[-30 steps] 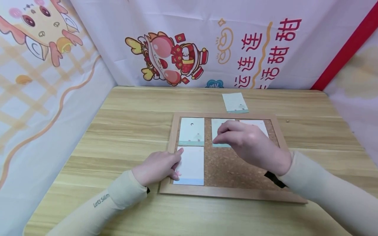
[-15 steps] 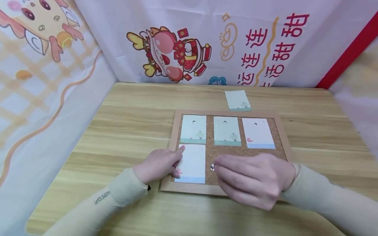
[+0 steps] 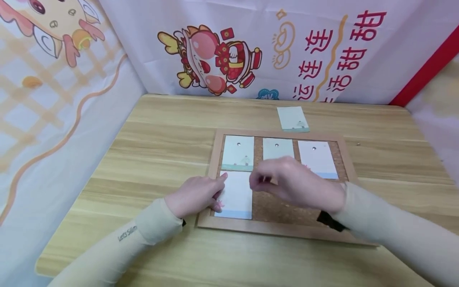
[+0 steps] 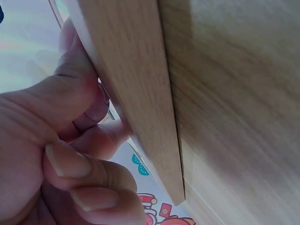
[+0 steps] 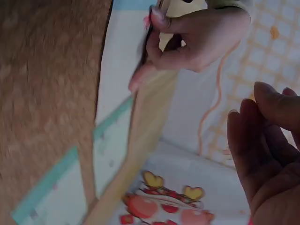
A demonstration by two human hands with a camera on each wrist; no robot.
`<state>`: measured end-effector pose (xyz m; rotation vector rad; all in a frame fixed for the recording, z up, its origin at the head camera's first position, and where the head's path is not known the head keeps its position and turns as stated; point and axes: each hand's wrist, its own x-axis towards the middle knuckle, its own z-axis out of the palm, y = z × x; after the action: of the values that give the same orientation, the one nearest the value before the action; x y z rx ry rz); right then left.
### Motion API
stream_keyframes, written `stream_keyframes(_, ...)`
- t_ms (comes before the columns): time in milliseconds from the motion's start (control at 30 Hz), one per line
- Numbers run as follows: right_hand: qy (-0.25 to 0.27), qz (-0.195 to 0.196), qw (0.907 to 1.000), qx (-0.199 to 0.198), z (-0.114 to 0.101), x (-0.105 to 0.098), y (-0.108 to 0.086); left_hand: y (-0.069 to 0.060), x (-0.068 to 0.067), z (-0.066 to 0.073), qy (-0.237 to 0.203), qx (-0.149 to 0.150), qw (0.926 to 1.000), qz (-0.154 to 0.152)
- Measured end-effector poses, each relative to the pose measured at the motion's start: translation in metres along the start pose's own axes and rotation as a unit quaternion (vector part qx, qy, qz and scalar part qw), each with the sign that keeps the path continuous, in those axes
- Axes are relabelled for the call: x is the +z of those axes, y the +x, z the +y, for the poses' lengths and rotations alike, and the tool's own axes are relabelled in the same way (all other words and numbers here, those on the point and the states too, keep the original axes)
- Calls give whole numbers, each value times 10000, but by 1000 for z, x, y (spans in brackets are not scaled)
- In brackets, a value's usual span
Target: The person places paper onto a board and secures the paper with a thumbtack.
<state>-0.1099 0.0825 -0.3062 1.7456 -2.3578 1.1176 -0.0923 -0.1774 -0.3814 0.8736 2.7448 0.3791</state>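
A wood-framed corkboard (image 3: 287, 209) lies on the table. My left hand (image 3: 197, 195) rests over its left frame, with index finger and thumb pressing on a white card (image 3: 236, 195) with a blue bottom strip. Over the board, just right of that card, my right hand (image 3: 297, 183) is raised, thumb and fingers pinched together. The silver thumbtack seen earlier at its fingertips is hidden now. Along the board's top row, a green card (image 3: 236, 153), another green card (image 3: 272, 147) partly behind my right hand, and a white card (image 3: 317, 157) each bear a silver tack.
Behind the board lies a loose green card (image 3: 293, 118). A small shiny tack (image 3: 357, 144) sits on the wooden table (image 3: 161, 139) to the board's right. Printed cloth (image 3: 136, 52) stands along the back and sides.
My right hand dipped toward the front of the board, showing a tack at its fingertips, then rose toward the white card's upper right. My left hand stays on the card.
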Motion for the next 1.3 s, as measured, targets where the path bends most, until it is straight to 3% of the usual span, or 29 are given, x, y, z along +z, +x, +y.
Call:
stream_keyframes(67,694,-384,9897,1190,16,4,10,1,0,-1,21,19,10000,-2)
stream_keyframes(167,1151,-925,9584,2443,43,16,24,1,-1,-2,118,30,9999,-12)
stream_keyframes(233,1249,-1187,9412,2908,59,25,33,1,-2,-3,173,44,9998,-19)
stream_keyframes(333,1304,-1439,9248,3272,77,37,42,0,-3,-3,150,70,9999,-46)
stream_keyframes(600,953,-1819,9044,3740,93,56,60,1,-2,-2,191,37,9997,-150)
stream_keyframes(1000,249,-1876,8943,4055,83,64,76,1,-4,-3,82,-24,9996,-281)
stream_keyframes(1133,-76,-2007,8956,3970,81,67,77,0,-3,-3,120,-39,9996,-266)
stream_keyframes(1300,-505,-2135,9046,3655,78,68,76,0,-2,-3,177,-48,9996,-217)
